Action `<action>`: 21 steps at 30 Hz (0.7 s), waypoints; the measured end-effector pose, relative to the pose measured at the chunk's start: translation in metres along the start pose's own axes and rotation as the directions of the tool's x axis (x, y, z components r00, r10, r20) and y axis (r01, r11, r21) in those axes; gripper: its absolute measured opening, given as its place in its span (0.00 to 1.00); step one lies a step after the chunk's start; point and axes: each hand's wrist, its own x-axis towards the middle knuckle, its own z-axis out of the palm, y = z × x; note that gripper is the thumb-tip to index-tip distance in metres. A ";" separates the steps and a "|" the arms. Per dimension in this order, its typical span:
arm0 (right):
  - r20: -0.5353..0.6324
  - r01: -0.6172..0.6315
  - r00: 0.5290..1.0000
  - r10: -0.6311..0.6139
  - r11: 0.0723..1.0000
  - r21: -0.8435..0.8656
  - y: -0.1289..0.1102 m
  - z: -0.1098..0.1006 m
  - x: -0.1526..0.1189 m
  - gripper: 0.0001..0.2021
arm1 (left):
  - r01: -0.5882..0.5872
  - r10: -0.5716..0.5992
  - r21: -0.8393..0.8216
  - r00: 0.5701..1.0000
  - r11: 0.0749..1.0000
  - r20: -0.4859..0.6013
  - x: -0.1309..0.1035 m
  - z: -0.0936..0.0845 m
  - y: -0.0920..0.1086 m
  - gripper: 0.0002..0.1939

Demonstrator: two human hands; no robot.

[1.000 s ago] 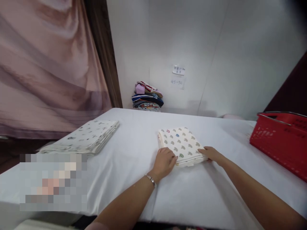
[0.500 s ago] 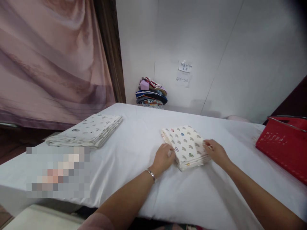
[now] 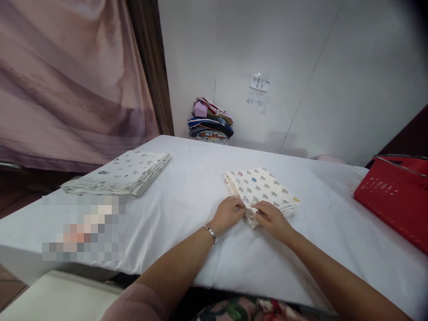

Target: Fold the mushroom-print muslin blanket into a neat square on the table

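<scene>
A folded cream cloth (image 3: 264, 185) with grey, red, blue and yellow motifs lies in layers on the white-covered table (image 3: 197, 174). At its near left corner, my left hand (image 3: 229, 214) pinches the edge; a silver bracelet circles that wrist. Close beside it, my right hand (image 3: 272, 218) has thumb and fingers closed on the cloth's near edge. The two hands almost meet there, and the fingers partly cover that corner.
To the left lies a folded white patterned cloth (image 3: 123, 171), with a blurred-out patch in front of it. A red bag or box (image 3: 394, 196) stands at the right edge. Stacked folded fabrics (image 3: 210, 122) rise behind the table, near the wall with paper notes (image 3: 259, 82).
My right hand has moved left along the cloth, from its right side to the near left corner. My left hand stays at the left edge. The view has tilted down slightly.
</scene>
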 end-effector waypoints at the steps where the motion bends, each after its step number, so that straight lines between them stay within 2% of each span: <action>1: -0.010 -0.023 1.000 0.024 0.999 0.034 0.001 -0.002 0.001 0.09 | 0.003 -0.003 0.002 1.000 1.000 0.008 0.000 0.000 -0.001 0.02; 3: -0.044 -0.040 0.998 0.043 0.997 0.062 0.002 -0.008 0.001 0.09 | 0.004 -0.004 -0.002 1.000 1.000 0.022 0.000 0.001 -0.001 0.02; 5: -0.083 0.002 0.997 0.000 1.000 0.029 0.003 -0.012 0.001 0.09 | 0.001 -0.001 -0.009 1.000 1.000 0.030 -0.001 0.001 -0.001 0.02; 8: -0.148 0.122 0.978 -0.145 0.980 -0.156 0.006 -0.012 -0.001 0.11 | 0.001 -0.001 -0.004 0.999 1.000 0.039 -0.001 0.001 -0.001 0.03; 9: -0.138 0.161 0.971 -0.196 0.959 -0.231 0.007 -0.010 -0.002 0.12 | 0.004 -0.005 0.004 0.999 1.000 0.047 -0.001 0.000 -0.001 0.03; 12: 0.043 0.263 0.963 -0.265 0.899 -0.350 0.005 -0.004 -0.004 0.13 | 0.012 -0.014 0.038 0.998 0.999 0.068 0.000 0.001 -0.002 0.03; 15: 0.201 0.264 0.957 -0.211 0.918 -0.295 0.000 -0.003 -0.004 0.13 | -0.001 -0.004 0.064 0.997 0.998 0.072 0.000 0.002 -0.004 0.04; 18: 0.238 0.246 0.953 -0.188 0.939 -0.240 -0.004 -0.007 -0.006 0.17 | -0.008 0.002 0.076 0.997 0.997 0.083 0.000 0.003 -0.005 0.05; 21: 0.211 0.229 0.960 -0.182 0.947 -0.224 -0.001 -0.005 -0.008 0.20 | 0.008 -0.016 0.084 0.996 0.996 0.092 0.000 0.002 -0.004 0.05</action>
